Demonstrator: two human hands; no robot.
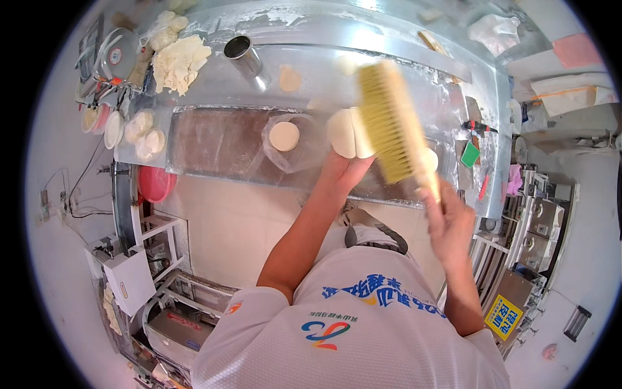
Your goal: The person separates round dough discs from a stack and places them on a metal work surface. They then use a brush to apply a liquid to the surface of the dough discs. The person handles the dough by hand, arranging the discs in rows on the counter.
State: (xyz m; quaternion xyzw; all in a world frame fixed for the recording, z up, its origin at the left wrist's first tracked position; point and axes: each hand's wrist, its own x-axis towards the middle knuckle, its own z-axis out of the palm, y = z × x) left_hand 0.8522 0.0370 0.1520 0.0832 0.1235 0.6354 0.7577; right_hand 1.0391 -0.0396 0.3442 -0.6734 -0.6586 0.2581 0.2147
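My right hand [449, 223] is closed around the wooden handle of a long brush [392, 120] with yellow-green bristles. The brush is raised over the table and slightly blurred. Left of it, my left hand [348, 171] holds pale, flat dough rounds [342, 133], which look split by a seam down the middle. Its fingers are mostly hidden beneath the dough, and the brush covers the right side. Farther left, a thick dough disc [284, 137] rests on a clear plastic bag [304, 155]. Part of another pale round [429, 159] shows just right of the brush.
A metal cylinder [245, 57] stands behind the brown board [217, 139] on the steel table. Dough sheets [181, 65] are heaped at the far left, with bagged dough [150, 144] nearer. A green scraper [470, 154] lies at the right. A pink basin [156, 184] sits below the left edge.
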